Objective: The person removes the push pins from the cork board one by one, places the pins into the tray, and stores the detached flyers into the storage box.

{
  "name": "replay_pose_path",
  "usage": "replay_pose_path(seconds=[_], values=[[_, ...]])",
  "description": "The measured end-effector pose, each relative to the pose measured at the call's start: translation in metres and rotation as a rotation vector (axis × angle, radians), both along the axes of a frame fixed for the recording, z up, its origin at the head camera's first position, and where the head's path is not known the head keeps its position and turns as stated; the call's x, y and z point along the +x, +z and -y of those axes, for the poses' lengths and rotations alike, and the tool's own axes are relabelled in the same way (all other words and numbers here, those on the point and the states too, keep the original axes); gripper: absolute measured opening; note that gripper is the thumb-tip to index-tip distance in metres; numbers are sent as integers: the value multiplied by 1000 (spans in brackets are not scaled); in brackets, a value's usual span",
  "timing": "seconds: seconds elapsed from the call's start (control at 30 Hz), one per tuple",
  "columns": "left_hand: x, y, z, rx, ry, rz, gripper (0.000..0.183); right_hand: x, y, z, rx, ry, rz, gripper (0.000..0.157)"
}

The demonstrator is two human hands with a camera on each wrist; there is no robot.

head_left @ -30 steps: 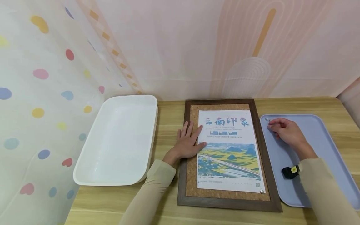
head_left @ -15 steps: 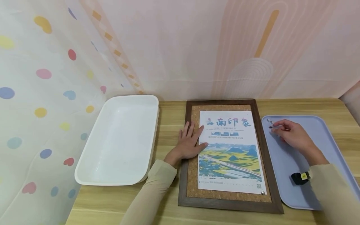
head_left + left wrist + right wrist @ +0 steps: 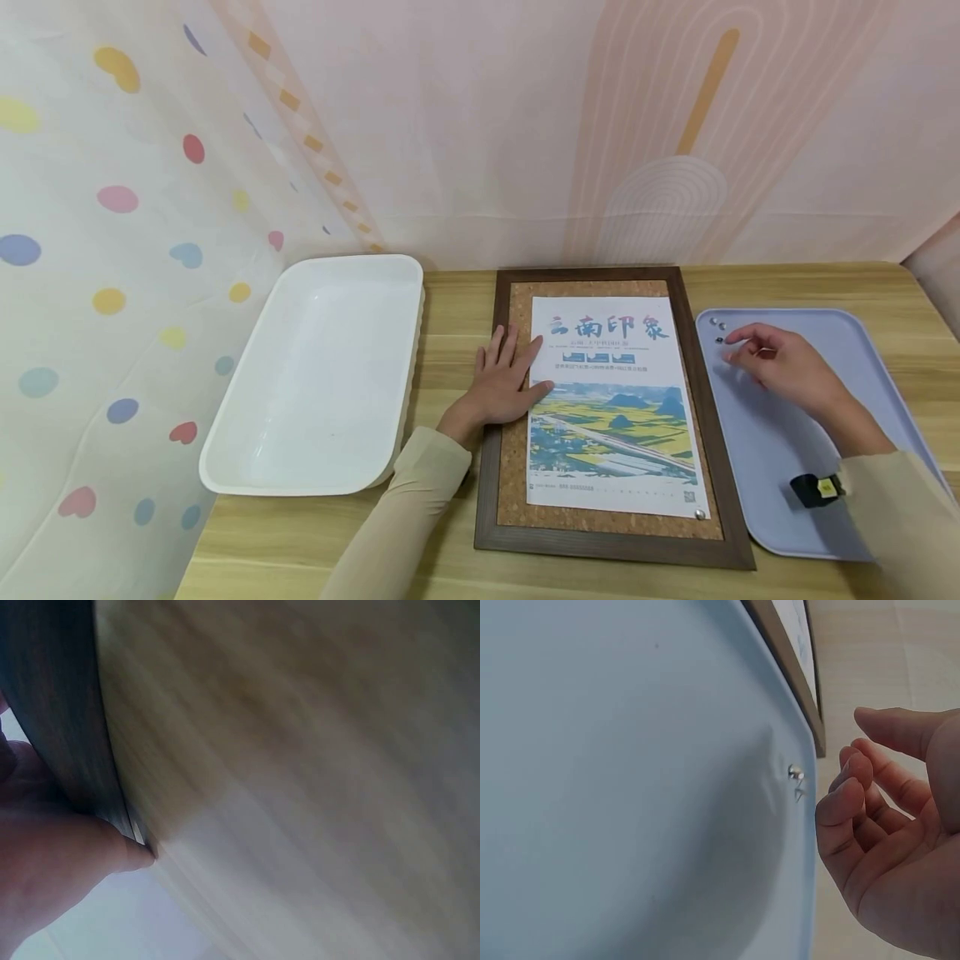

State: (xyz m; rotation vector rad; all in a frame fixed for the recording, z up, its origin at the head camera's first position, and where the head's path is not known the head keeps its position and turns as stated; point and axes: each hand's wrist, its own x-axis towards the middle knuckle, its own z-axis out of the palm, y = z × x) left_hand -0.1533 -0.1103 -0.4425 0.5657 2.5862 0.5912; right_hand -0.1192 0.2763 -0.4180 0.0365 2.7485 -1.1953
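My left hand (image 3: 501,387) lies with spread fingers across the left edge of a cork board (image 3: 517,475) in a dark wooden frame. Its thumb and index finger touch a printed poster (image 3: 600,433) that lies on the cork. A silver thumbtack (image 3: 700,514) sits at the poster's bottom right corner. My right hand (image 3: 780,362) hovers over the blue tray (image 3: 780,442), fingers bent and thumb apart, with nothing between them in the right wrist view. By its index fingertip lies a thumbtack (image 3: 720,340); two more thumbtacks (image 3: 796,772) are close by in the tray's corner.
A black object with a yellow label (image 3: 816,490) is by the right sleeve, over the tray. A large white basin (image 3: 322,375) stands left of the board. The wooden table (image 3: 450,333) ends at a patterned wall covering (image 3: 487,167).
The right hand's thumb and fingers have parted, and its wrist has shifted right. A thumbtack now shows beside its fingertips. The left hand stays in place on the board.
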Motion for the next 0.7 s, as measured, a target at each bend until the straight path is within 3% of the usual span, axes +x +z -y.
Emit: replay_pose_path(seconds=[0.37, 0.7], values=[[0, -1, 0, 6, -2, -15, 74, 17, 14, 13, -35, 152, -63, 16], [-1, -2, 0, -4, 3, -11, 75, 34, 14, 25, -85, 273, -66, 10]])
